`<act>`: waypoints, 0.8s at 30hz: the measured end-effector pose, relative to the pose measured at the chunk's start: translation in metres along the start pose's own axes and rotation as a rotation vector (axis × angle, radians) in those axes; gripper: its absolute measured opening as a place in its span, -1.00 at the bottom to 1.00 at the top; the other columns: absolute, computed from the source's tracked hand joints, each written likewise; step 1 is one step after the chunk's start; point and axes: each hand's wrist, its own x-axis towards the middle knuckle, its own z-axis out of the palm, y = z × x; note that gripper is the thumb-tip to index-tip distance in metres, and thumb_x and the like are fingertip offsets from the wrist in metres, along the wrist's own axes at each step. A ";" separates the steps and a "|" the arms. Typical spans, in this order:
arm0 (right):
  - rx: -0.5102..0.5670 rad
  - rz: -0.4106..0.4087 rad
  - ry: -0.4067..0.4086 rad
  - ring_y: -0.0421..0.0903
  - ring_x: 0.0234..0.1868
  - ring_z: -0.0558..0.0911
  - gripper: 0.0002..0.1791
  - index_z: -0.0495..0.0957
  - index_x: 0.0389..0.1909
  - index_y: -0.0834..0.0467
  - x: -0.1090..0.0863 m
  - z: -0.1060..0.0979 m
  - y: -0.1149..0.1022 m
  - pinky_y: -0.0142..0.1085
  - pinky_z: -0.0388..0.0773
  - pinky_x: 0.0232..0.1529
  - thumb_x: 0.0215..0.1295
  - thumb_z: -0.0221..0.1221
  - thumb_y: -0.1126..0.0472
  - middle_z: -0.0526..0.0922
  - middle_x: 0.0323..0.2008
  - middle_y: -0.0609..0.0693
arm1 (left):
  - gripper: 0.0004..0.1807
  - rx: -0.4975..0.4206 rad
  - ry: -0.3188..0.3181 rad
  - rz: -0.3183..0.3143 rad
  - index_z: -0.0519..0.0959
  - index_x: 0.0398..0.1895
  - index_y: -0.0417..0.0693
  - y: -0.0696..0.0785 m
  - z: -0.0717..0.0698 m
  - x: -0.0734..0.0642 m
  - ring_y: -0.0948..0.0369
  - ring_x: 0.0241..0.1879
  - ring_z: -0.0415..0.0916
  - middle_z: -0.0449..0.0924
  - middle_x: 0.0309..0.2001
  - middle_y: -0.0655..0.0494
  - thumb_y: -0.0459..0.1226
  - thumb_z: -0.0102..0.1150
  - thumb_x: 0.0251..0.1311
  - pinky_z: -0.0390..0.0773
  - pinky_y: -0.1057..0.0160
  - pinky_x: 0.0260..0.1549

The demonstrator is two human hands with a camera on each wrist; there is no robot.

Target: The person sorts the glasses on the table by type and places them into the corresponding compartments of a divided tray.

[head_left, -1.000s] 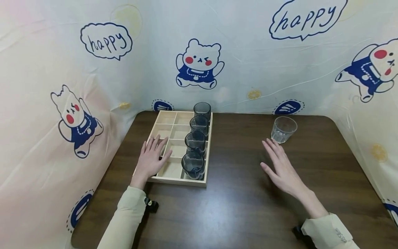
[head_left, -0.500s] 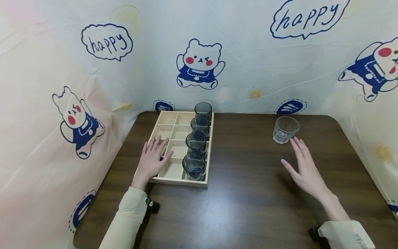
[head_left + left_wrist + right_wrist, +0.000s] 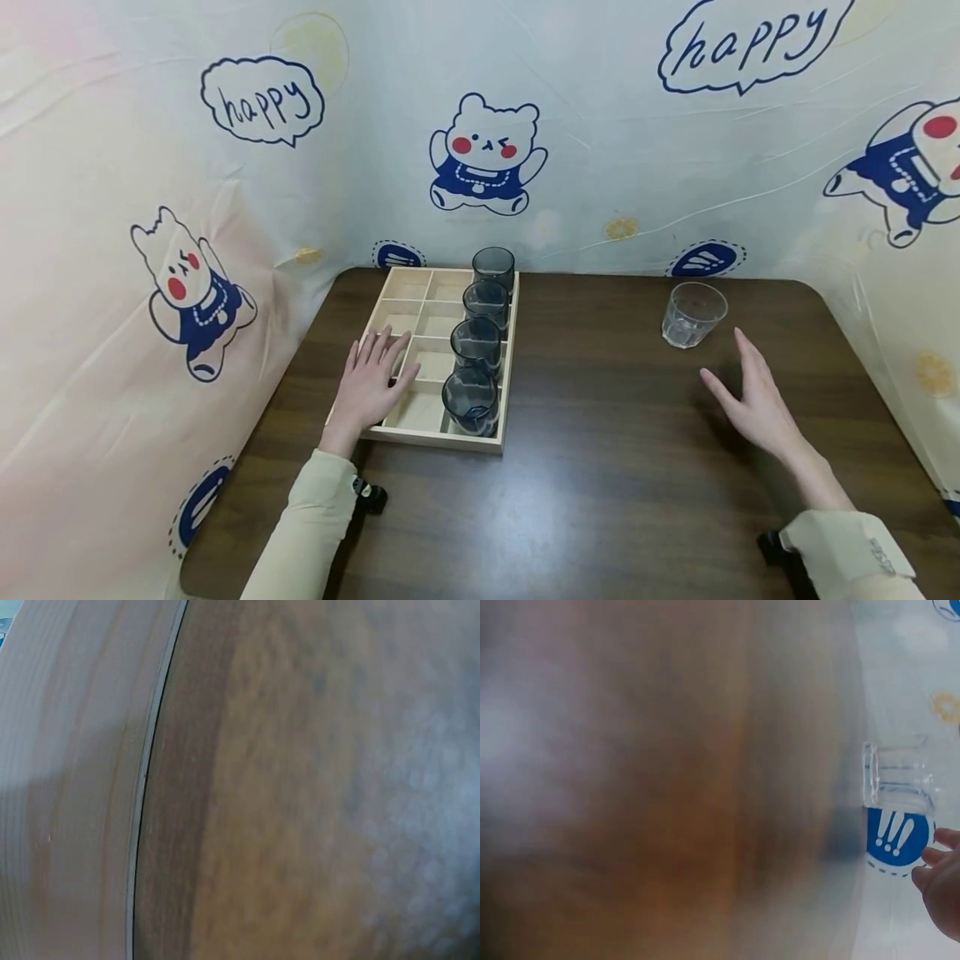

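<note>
A pale wooden tray split into compartments stands on the left half of the table. Several dark tinted glasses fill its right-hand column in a row. My left hand lies over the tray's near left side, fingers spread and relaxed, holding nothing. A clear glass stands upright at the back right of the table. Just right of it and nearer, my right hand hovers with thumb and fingers apart, holding nothing. In the right wrist view its fingertips show at the right edge, near the clear glass.
The dark brown wooden table ends at the back against a printed curtain with bears and "happy" bubbles. The left wrist view shows the tray's side wall close up, beside the tabletop.
My right hand has moved right, from in front of the clear glass to its right side, and turned its palm inward. The left hand stays in place on the tray.
</note>
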 end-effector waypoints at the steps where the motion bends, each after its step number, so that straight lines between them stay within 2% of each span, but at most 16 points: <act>1: 0.003 0.011 -0.007 0.58 0.72 -0.06 0.00 -0.25 0.81 0.26 0.003 0.000 0.002 0.53 -0.15 0.67 0.70 0.13 -0.04 -0.11 0.74 0.52 | -0.14 0.002 0.001 0.000 0.12 0.81 0.24 0.000 0.000 0.000 -0.20 0.83 -0.25 -0.07 0.83 -0.13 0.37 -0.19 0.61 -0.30 -0.33 0.77; 6: 0.040 0.048 -0.014 0.58 0.73 -0.06 -0.02 -0.24 0.80 0.29 0.021 -0.001 0.008 0.52 -0.13 0.68 0.73 0.07 -0.07 -0.11 0.74 0.52 | -0.15 0.007 0.009 0.002 0.13 0.81 0.23 -0.001 0.000 -0.001 -0.21 0.83 -0.25 -0.06 0.83 -0.13 0.35 -0.17 0.62 -0.29 -0.33 0.77; 11: 0.102 0.092 0.005 0.58 0.70 0.06 0.02 -0.24 0.79 0.32 0.039 0.002 0.010 0.53 -0.02 0.65 0.69 0.14 -0.06 0.02 0.71 0.54 | -0.15 0.001 0.017 0.004 0.14 0.80 0.21 0.000 -0.001 -0.002 -0.22 0.83 -0.24 -0.04 0.82 -0.15 0.34 -0.16 0.62 -0.28 -0.34 0.77; 15: 0.208 0.143 -0.007 0.57 0.70 0.07 0.09 -0.30 0.79 0.30 0.051 0.005 0.010 0.50 0.00 0.65 0.65 0.21 -0.01 0.02 0.71 0.53 | -0.15 -0.003 0.018 0.002 0.16 0.80 0.21 0.000 0.000 -0.001 -0.21 0.83 -0.24 -0.03 0.82 -0.13 0.34 -0.16 0.61 -0.28 -0.33 0.77; 20: 0.379 0.203 -0.019 0.46 0.74 0.06 0.10 -0.31 0.81 0.24 0.067 0.011 0.010 0.32 0.01 0.74 0.62 0.27 0.12 -0.01 0.75 0.44 | -0.15 0.001 0.013 -0.002 0.15 0.80 0.21 0.001 0.000 -0.001 -0.21 0.83 -0.24 -0.04 0.82 -0.13 0.34 -0.16 0.61 -0.30 -0.33 0.77; 24: 0.497 0.278 -0.018 0.33 0.79 0.00 0.15 -0.36 0.82 0.14 0.074 0.017 0.009 0.05 0.01 0.81 0.59 0.31 0.21 -0.11 0.79 0.36 | -0.14 0.007 0.008 -0.001 0.15 0.80 0.21 0.001 0.000 0.000 -0.21 0.83 -0.25 -0.05 0.83 -0.13 0.35 -0.15 0.61 -0.31 -0.33 0.77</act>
